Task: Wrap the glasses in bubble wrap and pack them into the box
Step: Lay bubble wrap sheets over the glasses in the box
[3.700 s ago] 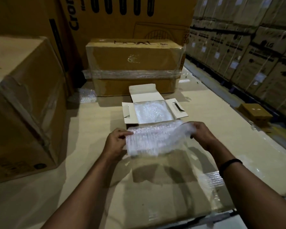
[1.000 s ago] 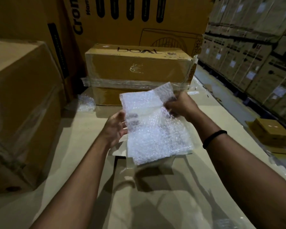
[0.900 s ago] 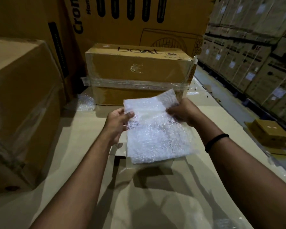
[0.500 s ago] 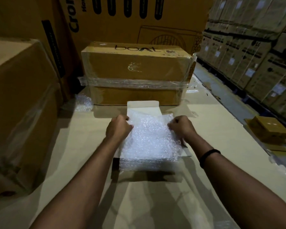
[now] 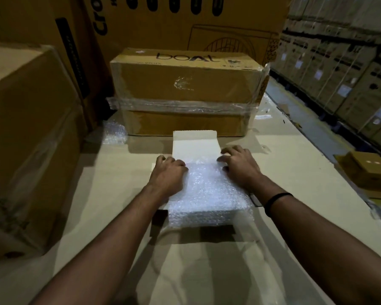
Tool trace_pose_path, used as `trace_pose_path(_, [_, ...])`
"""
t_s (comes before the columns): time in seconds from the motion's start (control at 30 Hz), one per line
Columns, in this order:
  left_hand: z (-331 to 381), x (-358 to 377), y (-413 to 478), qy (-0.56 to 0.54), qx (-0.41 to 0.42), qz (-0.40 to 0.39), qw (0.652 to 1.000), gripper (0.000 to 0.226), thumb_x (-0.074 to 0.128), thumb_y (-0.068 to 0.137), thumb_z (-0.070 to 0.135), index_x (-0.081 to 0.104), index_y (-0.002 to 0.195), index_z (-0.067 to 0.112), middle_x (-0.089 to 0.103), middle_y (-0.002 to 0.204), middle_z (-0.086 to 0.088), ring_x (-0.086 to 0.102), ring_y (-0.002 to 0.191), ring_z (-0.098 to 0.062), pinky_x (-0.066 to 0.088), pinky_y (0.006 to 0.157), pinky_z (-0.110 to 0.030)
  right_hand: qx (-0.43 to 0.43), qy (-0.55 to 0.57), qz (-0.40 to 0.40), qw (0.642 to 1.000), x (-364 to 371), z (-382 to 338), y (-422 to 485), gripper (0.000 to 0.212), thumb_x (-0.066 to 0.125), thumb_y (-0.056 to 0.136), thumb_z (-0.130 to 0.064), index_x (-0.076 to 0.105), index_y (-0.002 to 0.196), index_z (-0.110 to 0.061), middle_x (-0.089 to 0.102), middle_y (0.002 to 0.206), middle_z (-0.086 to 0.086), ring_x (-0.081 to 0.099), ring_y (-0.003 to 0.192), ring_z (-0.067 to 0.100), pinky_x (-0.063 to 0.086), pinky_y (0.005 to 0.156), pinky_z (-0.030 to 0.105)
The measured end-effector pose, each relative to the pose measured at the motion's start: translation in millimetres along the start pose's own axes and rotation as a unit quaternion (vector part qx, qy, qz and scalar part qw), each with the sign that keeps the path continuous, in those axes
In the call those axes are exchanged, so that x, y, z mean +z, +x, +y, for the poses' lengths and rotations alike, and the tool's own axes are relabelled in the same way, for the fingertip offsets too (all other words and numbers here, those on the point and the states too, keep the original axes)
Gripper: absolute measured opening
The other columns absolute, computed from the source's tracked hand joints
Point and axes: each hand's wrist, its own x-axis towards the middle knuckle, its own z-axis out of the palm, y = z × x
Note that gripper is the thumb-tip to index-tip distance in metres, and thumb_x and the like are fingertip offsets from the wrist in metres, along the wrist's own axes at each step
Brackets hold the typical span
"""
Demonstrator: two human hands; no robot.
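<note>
The small white box sits on the desk straight ahead of the person, and a bubble wrap sheet lies over its open top, covering it almost wholly. Only slivers of the side flaps show at 9 and 3 o'clock. No glasses are visible; if they are in the box, the sheet hides them. The left hand bears down on the sheet's far left corner with its fingers curled under, so I cannot tell whether it pinches the wrap or only pushes it in. The right hand is spread and fairly flat on the far right corner, holding nothing, its fingertips reaching the base of the lid flap. That flap lies open at 12 o'clock from both hands, just beyond the fingers, towards the taped boAt carton. The sheet's long axis seems to run from 12 to 6 o'clock, and its near edge droops over the box's near wall, at 6 o'clock from the hands, with neither hand on it. This looks like the padding step, late in the packing. The likely next moves are tucking that loose near edge in and then folding the lid towards 6 o'clock. The right hand is the nearer one to the lid. A loose scrap of wrap lies at 10 o'clock.
</note>
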Motion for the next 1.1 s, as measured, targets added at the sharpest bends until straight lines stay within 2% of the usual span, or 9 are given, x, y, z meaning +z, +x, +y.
trace_pose_path(0.1, [2.1, -1.6, 0.1, -0.021, -0.019, -0.008, 1.0, 0.052, 0.048, 0.083, 0.012, 0.055, 0.132, 0.028, 0.063, 0.127, 0.004, 0.048, 0.118, -0.021, 0.026, 0.096, -0.043, -0.031, -0.019, -0.005, 0.999, 0.2, 1.6, -1.0, 0.028, 0.056, 0.089, -0.023, 0.071, 0.112, -0.029, 0.067, 0.117, -0.005, 0.047, 0.11, 0.023, 0.028, 0.081, 0.033])
trace_pose_path(0.27, [6.4, -3.7, 12.7, -0.023, -0.035, -0.056, 0.998, 0.04, 0.042, 0.084, 0.018, 0.059, 0.12, 0.026, 0.068, 0.114, 0.001, 0.047, 0.108, -0.022, 0.022, 0.083, -0.042, -0.056, -0.038, -0.04, 0.997, -1.9, -0.4, 4.7, 0.029, 0.05, 0.093, -0.026, 0.072, 0.111, -0.03, 0.069, 0.115, -0.005, 0.051, 0.109, 0.023, 0.024, 0.085, 0.033])
trace_pose_path(0.43, [17.0, 2.2, 19.6, 0.001, -0.019, -0.106, 0.994, 0.038, 0.035, 0.091, 0.028, 0.062, 0.117, 0.023, 0.061, 0.123, 0.0, 0.043, 0.11, -0.025, 0.024, 0.093, -0.047, -0.07, -0.057, -0.073, 0.993, -13.1, -0.4, 14.0, 0.03, 0.055, 0.091, -0.023, 0.068, 0.115, -0.033, 0.068, 0.117, -0.007, 0.05, 0.112, 0.022, 0.032, 0.088, 0.034])
trace_pose_path(0.57, [18.1, -2.0, 26.4, 0.004, -0.033, -0.139, 0.99, 0.04, 0.034, 0.092, 0.028, 0.064, 0.117, 0.022, 0.061, 0.122, 0.0, 0.041, 0.112, -0.025, 0.023, 0.092, -0.047, -0.047, -0.049, -0.076, 0.995, -17.3, -3.8, 19.9, 0.028, 0.061, 0.089, -0.023, 0.067, 0.116, -0.03, 0.067, 0.118, -0.002, 0.053, 0.115, 0.024, 0.037, 0.093, 0.036])
trace_pose_path(0.67, [17.4, -4.8, 23.0, 0.01, -0.034, -0.083, 0.996, 0.035, 0.038, 0.089, 0.027, 0.068, 0.107, 0.021, 0.064, 0.114, -0.001, 0.047, 0.108, -0.024, 0.025, 0.09, -0.044, -0.046, -0.071, -0.1, 0.991, -9.5, -7.1, 20.7, 0.026, 0.057, 0.085, -0.016, 0.071, 0.105, -0.026, 0.073, 0.099, 0.0, 0.061, 0.1, 0.027, 0.042, 0.097, 0.041])
trace_pose_path(0.77, [16.4, -3.0, 15.9, -0.023, -0.024, 0.053, 0.998, 0.037, 0.046, 0.089, 0.029, 0.065, 0.12, 0.027, 0.061, 0.123, 0.003, 0.05, 0.111, -0.019, 0.028, 0.093, -0.039, -0.043, -0.061, -0.096, 0.993, -3.6, -3.2, 24.8, 0.026, 0.058, 0.081, -0.012, 0.072, 0.1, -0.024, 0.074, 0.09, 0.002, 0.062, 0.091, 0.029, 0.044, 0.093, 0.043])
trace_pose_path(0.8, [16.6, -2.1, 14.7, -0.048, -0.003, 0.057, 0.997, 0.039, 0.045, 0.091, 0.03, 0.062, 0.126, 0.028, 0.059, 0.129, 0.004, 0.05, 0.114, -0.018, 0.027, 0.096, -0.039, -0.046, -0.061, -0.095, 0.993, -7.0, -3.9, 24.0, 0.027, 0.057, 0.082, -0.011, 0.072, 0.1, -0.024, 0.074, 0.089, 0.002, 0.062, 0.091, 0.03, 0.044, 0.093, 0.042])
trace_pose_path(0.9, [22.6, 1.8, 14.3, -0.098, 0.045, -0.028, 0.994, 0.043, 0.04, 0.097, 0.031, 0.05, 0.139, 0.029, 0.049, 0.146, 0.004, 0.046, 0.125, -0.019, 0.024, 0.102, -0.04, -0.043, -0.064, -0.11, 0.991, -13.9, -8.4, 17.2, 0.029, 0.053, 0.093, -0.017, 0.07, 0.113, -0.028, 0.069, 0.106, 0.007, 0.061, 0.101, 0.029, 0.044, 0.085, 0.032])
trace_pose_path(1.1, [30.7, 8.9, 23.8, -0.128, -0.011, -0.105, 0.986, 0.044, 0.034, 0.1, 0.032, 0.047, 0.142, 0.033, 0.042, 0.152, 0.005, 0.039, 0.13, -0.02, 0.023, 0.099, -0.043, -0.007, -0.014, -0.221, 0.975, -18.3, -8.2, 22.1, 0.038, 0.052, 0.093, -0.019, 0.06, 0.128, -0.032, 0.061, 0.128, 0.006, 0.058, 0.114, 0.026, 0.046, 0.089, 0.031])
